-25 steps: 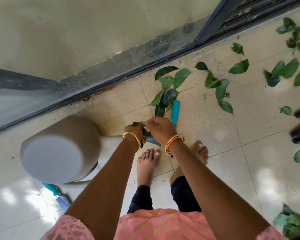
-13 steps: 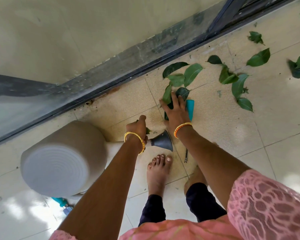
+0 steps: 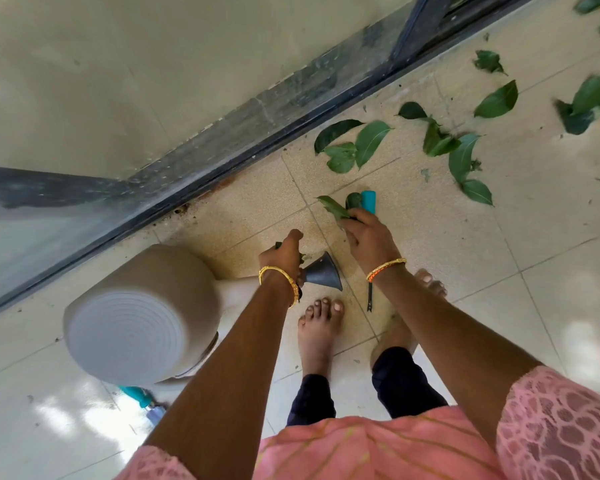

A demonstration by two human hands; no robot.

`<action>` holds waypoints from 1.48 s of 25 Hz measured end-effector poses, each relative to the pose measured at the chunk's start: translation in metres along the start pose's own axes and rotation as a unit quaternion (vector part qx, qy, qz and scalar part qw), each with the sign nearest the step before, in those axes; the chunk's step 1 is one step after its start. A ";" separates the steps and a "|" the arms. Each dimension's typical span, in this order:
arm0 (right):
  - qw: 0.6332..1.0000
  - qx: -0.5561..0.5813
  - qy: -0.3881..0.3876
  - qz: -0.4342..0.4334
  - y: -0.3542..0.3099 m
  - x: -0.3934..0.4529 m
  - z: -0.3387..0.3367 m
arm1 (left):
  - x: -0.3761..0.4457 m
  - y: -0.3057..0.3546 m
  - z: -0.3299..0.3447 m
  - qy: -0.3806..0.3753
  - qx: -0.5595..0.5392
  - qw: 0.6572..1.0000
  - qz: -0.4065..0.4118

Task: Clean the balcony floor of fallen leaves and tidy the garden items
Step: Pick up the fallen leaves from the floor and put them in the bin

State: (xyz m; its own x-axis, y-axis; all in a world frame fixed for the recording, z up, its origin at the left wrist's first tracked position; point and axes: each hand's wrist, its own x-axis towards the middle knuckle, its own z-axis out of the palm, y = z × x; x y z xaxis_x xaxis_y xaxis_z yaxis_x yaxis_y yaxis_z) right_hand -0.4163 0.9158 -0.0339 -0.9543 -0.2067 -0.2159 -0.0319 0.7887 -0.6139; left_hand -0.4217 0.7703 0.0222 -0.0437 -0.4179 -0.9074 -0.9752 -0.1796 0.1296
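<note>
The right hand (image 3: 364, 237) is pinching two leaves (image 3: 333, 207) beside the teal-handled tool (image 3: 368, 201); remaining leaves (image 3: 357, 143) are lying farther ahead, toward the door track (image 3: 257, 133), nearer this hand; the left hand (image 3: 284, 254) is gripping leaf scraps.

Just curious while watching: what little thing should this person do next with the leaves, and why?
Probably lift the right hand and pass its leaves to the left hand, which already holds some. The right hand's grip looks full, and more loose leaves lie on the floor just ahead.
</note>
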 end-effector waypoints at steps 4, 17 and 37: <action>0.993 0.110 0.048 -0.023 -0.036 -0.028 -0.045 | -0.043 -0.004 0.008 -0.059 -0.021 0.998 -0.006; 0.928 0.262 0.033 0.261 -0.118 -0.043 -0.100 | -0.085 -0.005 0.010 -0.190 -0.169 0.967 -0.011; 0.932 0.245 -0.087 0.253 -0.115 0.005 -0.099 | -0.053 0.007 -0.001 -0.093 -0.127 0.987 0.031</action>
State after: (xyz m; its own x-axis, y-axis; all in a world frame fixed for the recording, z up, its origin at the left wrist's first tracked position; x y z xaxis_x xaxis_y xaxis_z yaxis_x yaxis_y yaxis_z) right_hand -0.4463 0.8815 0.1107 -0.7459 -0.0051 -0.6660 0.5894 0.4605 -0.6637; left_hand -0.4261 0.7903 0.0718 -0.1643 -0.2692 -0.9490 -0.8848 -0.3851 0.2624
